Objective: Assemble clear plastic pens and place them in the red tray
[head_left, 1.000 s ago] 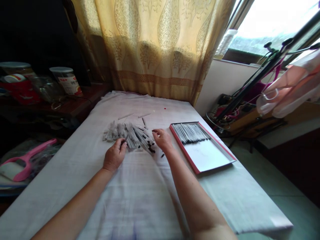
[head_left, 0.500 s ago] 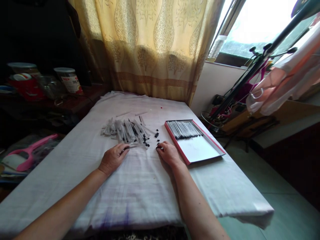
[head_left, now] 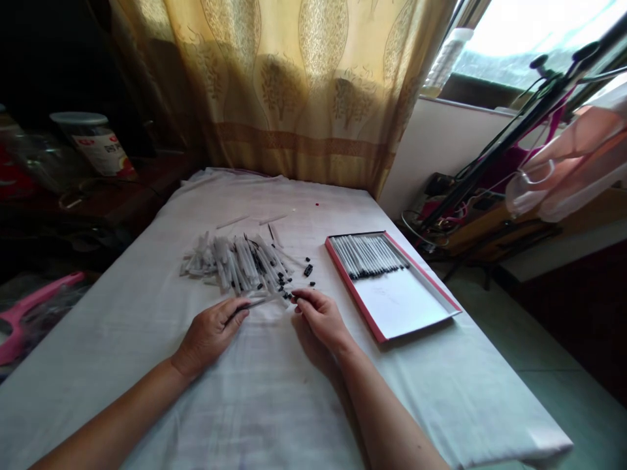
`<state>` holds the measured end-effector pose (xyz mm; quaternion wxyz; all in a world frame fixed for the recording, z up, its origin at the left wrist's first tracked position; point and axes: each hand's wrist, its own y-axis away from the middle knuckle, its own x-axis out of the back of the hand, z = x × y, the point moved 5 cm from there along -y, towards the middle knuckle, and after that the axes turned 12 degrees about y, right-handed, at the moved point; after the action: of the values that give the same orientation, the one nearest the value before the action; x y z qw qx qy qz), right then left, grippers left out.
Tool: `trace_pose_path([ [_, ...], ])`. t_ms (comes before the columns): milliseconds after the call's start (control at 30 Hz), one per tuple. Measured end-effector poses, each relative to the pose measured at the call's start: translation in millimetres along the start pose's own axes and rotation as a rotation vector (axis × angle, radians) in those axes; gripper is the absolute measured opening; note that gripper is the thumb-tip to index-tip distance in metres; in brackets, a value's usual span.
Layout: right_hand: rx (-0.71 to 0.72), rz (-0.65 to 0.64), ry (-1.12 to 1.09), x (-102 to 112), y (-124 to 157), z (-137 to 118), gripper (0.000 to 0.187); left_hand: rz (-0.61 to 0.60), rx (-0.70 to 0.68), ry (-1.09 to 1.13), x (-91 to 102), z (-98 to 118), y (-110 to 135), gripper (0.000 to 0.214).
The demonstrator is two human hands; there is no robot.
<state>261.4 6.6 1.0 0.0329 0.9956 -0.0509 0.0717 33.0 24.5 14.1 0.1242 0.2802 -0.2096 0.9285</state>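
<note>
My left hand (head_left: 208, 333) rests on the white cloth and pinches one thin clear pen tube (head_left: 255, 303) that points right. My right hand (head_left: 318, 316) is closed just to its right, fingertips pinched on a small black cap at the tube's end. A pile of clear pen tubes (head_left: 235, 264) with black tips lies just beyond both hands. A few loose black caps (head_left: 307, 269) lie right of the pile. A red-edged flat box (head_left: 392, 287) to the right holds a neat row of finished pens (head_left: 369, 254) at its far end.
The white cloth-covered table (head_left: 274, 391) drops off at the right and near edges. A yellow patterned curtain (head_left: 294, 85) hangs behind. Jars (head_left: 95, 140) stand on a dark shelf at left, a pink tool (head_left: 29, 310) lies lower left, and a black stand (head_left: 509, 130) with clothing is at right.
My right hand moved from the pile to the loose caps, then left toward the tube in my left hand. My left hand drew back from the pile with one tube.
</note>
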Motion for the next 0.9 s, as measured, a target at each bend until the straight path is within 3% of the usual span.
trace_pose_path([
  [133,-0.2,-0.001,-0.216,3.5,-8.1,-1.6,0.027,-0.052,-0.069,0.07,-6.3,5.2,-17.2,0.033],
  [333,-0.263,0.067,-0.497,8.3,-19.1,3.0,0.025,-0.077,-0.101,0.119,-19.8,6.0,-29.3,0.031],
  [533,-0.222,0.023,-0.374,3.3,-15.9,9.6,0.017,-0.044,-0.161,0.133,-20.3,3.9,-25.4,0.025],
  [900,-0.218,0.016,-0.368,5.6,-13.3,9.1,0.016,-0.058,-0.102,0.149,-17.4,3.7,-26.3,0.025],
])
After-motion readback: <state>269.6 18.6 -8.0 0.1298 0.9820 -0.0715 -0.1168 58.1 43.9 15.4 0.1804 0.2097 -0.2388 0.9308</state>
